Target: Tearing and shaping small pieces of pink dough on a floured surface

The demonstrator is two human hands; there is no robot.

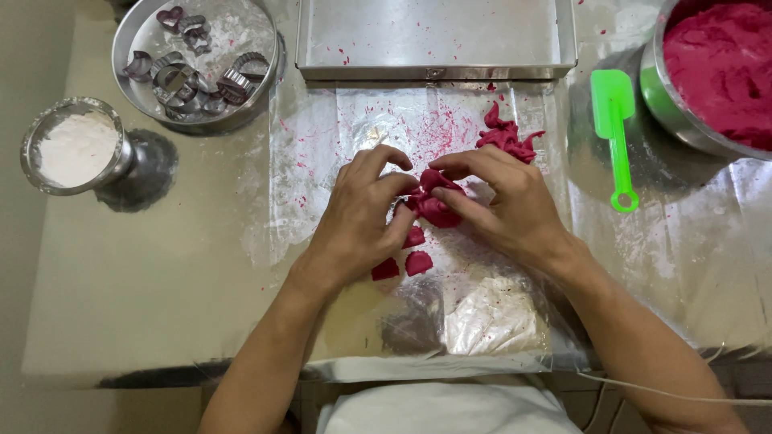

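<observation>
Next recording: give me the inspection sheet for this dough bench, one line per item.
Surface: clear plastic sheet, floured, flecked pink.
Job's things: pink dough lump pinched between both hands; three small dough pieces below; dough scraps above.
Clutter: green spatula; flour cup; round tin of cookie cutters; empty baking tray; bowl of pink dough.
Hands: left hand and right hand, both on the lump.
Cables: thin white cord, lower right.
Surroundings: nothing seen.

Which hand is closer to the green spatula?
Right. The right hand is just left of the green spatula, apart from it; the left hand is farther left, past the pink dough lump.
</observation>
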